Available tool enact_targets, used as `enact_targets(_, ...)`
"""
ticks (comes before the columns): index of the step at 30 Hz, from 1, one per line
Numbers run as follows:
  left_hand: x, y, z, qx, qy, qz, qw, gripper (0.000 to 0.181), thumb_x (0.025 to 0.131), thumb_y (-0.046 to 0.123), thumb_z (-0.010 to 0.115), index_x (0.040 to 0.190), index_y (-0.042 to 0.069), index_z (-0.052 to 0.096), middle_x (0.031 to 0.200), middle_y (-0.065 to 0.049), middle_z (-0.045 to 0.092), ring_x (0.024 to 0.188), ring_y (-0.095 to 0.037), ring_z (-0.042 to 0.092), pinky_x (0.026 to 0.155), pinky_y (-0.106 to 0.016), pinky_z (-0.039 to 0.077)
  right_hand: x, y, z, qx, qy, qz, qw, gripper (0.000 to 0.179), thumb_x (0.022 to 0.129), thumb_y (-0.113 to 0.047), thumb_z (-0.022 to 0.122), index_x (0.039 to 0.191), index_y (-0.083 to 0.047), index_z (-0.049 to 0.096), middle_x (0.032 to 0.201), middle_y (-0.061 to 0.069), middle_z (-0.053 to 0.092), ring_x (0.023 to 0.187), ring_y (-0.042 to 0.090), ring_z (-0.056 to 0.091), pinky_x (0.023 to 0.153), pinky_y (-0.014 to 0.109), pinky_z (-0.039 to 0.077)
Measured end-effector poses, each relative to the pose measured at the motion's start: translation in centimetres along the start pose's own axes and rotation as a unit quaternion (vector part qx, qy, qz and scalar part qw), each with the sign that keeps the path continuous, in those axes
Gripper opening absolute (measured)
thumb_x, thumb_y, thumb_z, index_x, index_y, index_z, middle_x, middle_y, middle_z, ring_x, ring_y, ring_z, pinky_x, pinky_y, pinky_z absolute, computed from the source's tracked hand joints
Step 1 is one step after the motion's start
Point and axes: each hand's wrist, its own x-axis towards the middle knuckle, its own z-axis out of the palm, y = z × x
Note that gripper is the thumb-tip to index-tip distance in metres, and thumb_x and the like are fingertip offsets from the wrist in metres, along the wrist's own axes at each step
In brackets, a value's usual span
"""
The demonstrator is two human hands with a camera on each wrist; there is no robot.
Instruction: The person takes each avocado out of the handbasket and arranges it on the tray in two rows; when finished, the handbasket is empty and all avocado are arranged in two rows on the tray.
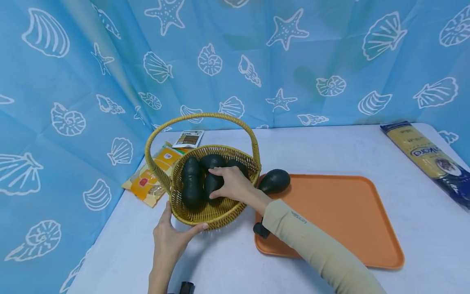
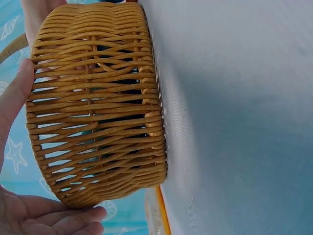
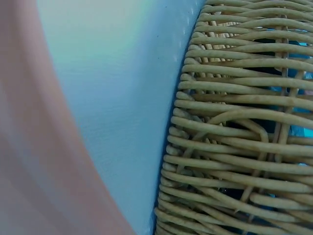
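Note:
A wicker basket point(image 1: 214, 218) with a tall arched handle holds several dark green avocados point(image 1: 192, 181). My left hand point(image 1: 172, 239) holds the basket at its front left, with the thumb on the front rim and the fingers along the side. In the left wrist view the thumb point(image 2: 17, 90) lies at the rim and the fingers point(image 2: 63, 220) reach round the wall. Over the rim, inside the basket, my right hand point(image 1: 235, 183) grips an avocado point(image 1: 213, 184) between thumb and fingers. Its fingers are out of the right wrist view, which shows the woven wall point(image 3: 244, 122).
An orange tray point(image 1: 330, 216) lies right of the basket, with one avocado point(image 1: 274, 181) at its upper left corner. Yellow-orange packets point(image 1: 147, 181) and a small white sachet point(image 1: 189, 139) lie behind the basket's left side. A pasta bag point(image 1: 427, 157) lies far right.

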Motion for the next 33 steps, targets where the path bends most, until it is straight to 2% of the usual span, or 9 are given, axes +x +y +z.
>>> enact_targets(13,0.1,0.2,0.0,0.0,-0.001,-0.004,1.0,0.12,0.063,0.052,0.086,0.148,-0.007,0.025,0.147,-0.03,0.037,0.135,-0.046,0.038,0.105,-0.059,0.04,0.9,-0.4,0.3,-0.033,-0.048,0.013,0.9982,0.078,0.074,-0.03,0.084,0.141,-0.013,0.05,0.151,0.011,0.041,0.14,0.036,0.036,0.114,0.053,0.034)
enact_targets(19,0.0,0.2,0.0,0.006,-0.011,-0.025,0.9996,0.121,0.063,0.053,0.085,0.15,-0.004,0.024,0.149,-0.028,0.036,0.136,-0.046,0.036,0.106,-0.06,0.038,0.8,-0.4,0.8,-0.06,-0.066,0.006,0.996,0.084,0.072,-0.034,0.085,0.144,-0.013,0.046,0.153,0.011,0.038,0.139,0.035,0.037,0.112,0.049,0.039)
enact_targets(33,0.1,0.0,0.1,0.004,-0.015,-0.022,0.9997,0.12,0.064,0.054,0.084,0.151,-0.002,0.022,0.15,-0.027,0.035,0.138,-0.046,0.035,0.107,-0.06,0.036,0.8,-0.3,1.0,-0.084,-0.073,-0.005,0.9938,0.088,0.073,-0.037,0.083,0.147,-0.013,0.041,0.155,0.012,0.034,0.14,0.033,0.038,0.11,0.046,0.042)
